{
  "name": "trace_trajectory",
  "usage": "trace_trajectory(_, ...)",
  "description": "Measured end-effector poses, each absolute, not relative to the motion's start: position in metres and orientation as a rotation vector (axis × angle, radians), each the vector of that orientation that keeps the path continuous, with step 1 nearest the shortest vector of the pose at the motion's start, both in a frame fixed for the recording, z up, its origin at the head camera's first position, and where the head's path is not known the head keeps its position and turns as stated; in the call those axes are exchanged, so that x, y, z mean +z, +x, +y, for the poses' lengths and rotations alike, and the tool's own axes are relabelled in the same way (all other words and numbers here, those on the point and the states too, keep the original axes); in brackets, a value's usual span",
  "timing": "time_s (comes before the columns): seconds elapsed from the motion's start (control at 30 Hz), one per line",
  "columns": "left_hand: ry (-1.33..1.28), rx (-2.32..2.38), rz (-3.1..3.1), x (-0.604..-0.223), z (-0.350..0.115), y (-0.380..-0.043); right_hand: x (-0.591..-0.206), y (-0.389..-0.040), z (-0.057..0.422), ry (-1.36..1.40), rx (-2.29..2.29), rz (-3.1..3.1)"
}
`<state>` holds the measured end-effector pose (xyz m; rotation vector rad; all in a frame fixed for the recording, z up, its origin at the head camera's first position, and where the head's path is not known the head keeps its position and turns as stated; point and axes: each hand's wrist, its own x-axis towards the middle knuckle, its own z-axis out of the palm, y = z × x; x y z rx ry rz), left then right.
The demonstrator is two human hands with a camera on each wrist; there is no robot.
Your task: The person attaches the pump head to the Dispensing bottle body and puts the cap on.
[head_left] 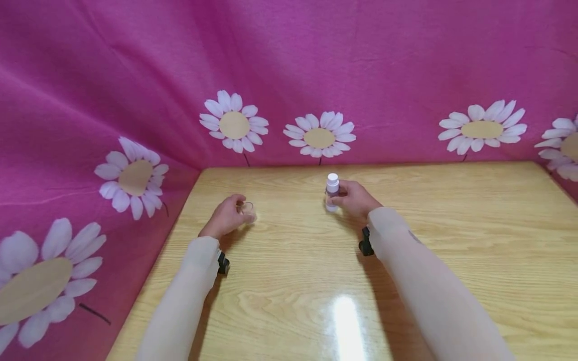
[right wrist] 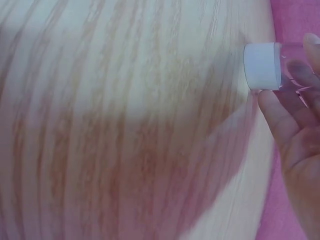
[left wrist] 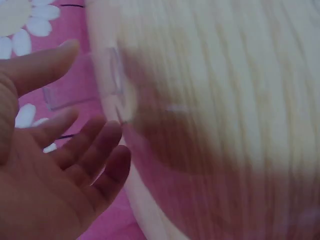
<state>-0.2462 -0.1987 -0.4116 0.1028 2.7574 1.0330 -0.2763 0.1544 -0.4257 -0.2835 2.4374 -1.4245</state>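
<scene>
A small clear cup (head_left: 248, 212) stands on the wooden table, left of centre. My left hand (head_left: 228, 214) has its thumb on one side of the cup and its index finger on the other. In the left wrist view the clear cup (left wrist: 82, 82) shows between that thumb and finger, while the other fingers curl loosely below. Toward the back middle is an upright bottle (head_left: 331, 185) with a white cap. My right hand (head_left: 356, 198) grips its body from the right. The bottle's white lower end (right wrist: 262, 66) is near the tabletop in the right wrist view.
The wood-grain table (head_left: 289, 271) extends to a pink cloth (head_left: 384, 75) with printed daisies, which hangs behind it and along the left side. A bright light reflection (head_left: 347, 326) lies near the front. Small black cameras sit at both wrists.
</scene>
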Motion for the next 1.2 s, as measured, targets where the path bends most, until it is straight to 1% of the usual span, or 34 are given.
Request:
trace_trajectory(0.27, 0.099, 0.999, 2.741, -0.417, -0.200, -0.255, -0.425, -0.276, 0.157, -0.253, -1.479, 2.414)
trace_trajectory(0.63, 0.038, 1.007, 2.790, -0.420, -0.196, -0.253, -0.425, -0.275, 0.157, -0.279, -1.486, 2.404)
trace_trajectory(0.87, 0.050, 1.114, 2.796, -0.424, -0.184, -0.253, -0.425, -0.273, 0.155, -0.279, -1.506, 2.382)
trace_trajectory(1.2, 0.087, 1.136, 2.769, -0.427, -0.170, -0.255, -0.426, -0.274, 0.154, -0.252, -1.537, 2.343)
